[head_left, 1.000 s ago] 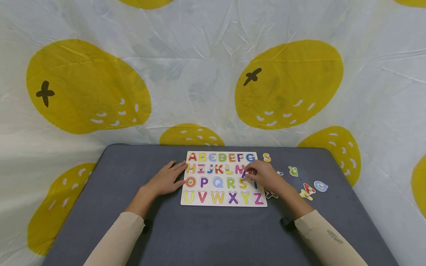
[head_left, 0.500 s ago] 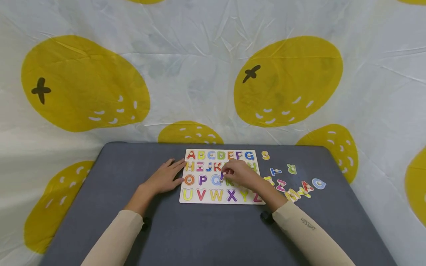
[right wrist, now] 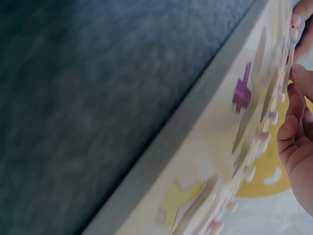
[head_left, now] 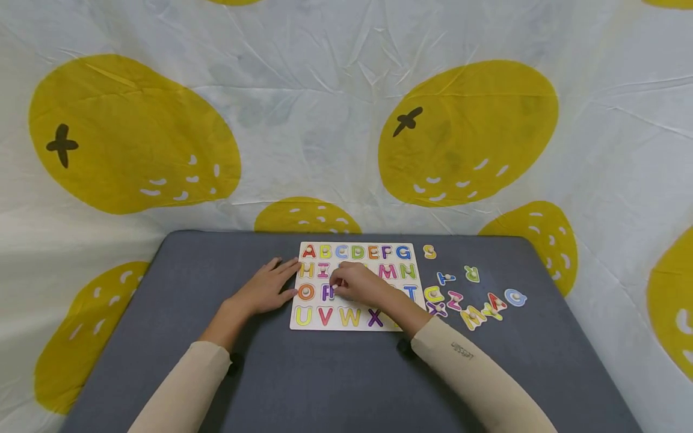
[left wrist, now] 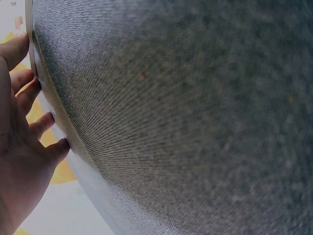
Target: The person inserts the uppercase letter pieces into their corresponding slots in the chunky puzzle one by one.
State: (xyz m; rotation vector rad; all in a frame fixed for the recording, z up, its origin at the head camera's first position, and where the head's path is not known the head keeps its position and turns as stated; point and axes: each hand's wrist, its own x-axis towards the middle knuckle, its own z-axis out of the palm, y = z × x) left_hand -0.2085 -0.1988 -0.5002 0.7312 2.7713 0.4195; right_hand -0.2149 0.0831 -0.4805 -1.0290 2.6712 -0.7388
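A pale letter-puzzle board (head_left: 335,325) lies on the grey table with rows of coloured letters, several bearing small knobs. My right hand (head_left: 360,284) pinches a purple letter piece (head_left: 325,293) over the purple P place in the third row. In the right wrist view that piece (right wrist: 288,68) shows edge-on between thumb and fingers, close above the board. My left hand (head_left: 263,290) has its fingers spread, fingertips touching the board's left edge; the left wrist view shows the same hand (left wrist: 29,132). My right hand and forearm hide several middle letters.
Loose letter pieces lie right of the board: a yellow S (head_left: 429,252), a blue T (head_left: 446,278), a green piece (head_left: 471,274), a purple X (head_left: 436,309), a pink Z (head_left: 455,300) and a blue Q (head_left: 515,297), among others. A fruit-patterned cloth (head_left: 308,144) hangs behind the table.
My right hand has carried the purple letter piece leftward across the board, from near its right side to the P place. The left hand stays at the board's left edge.
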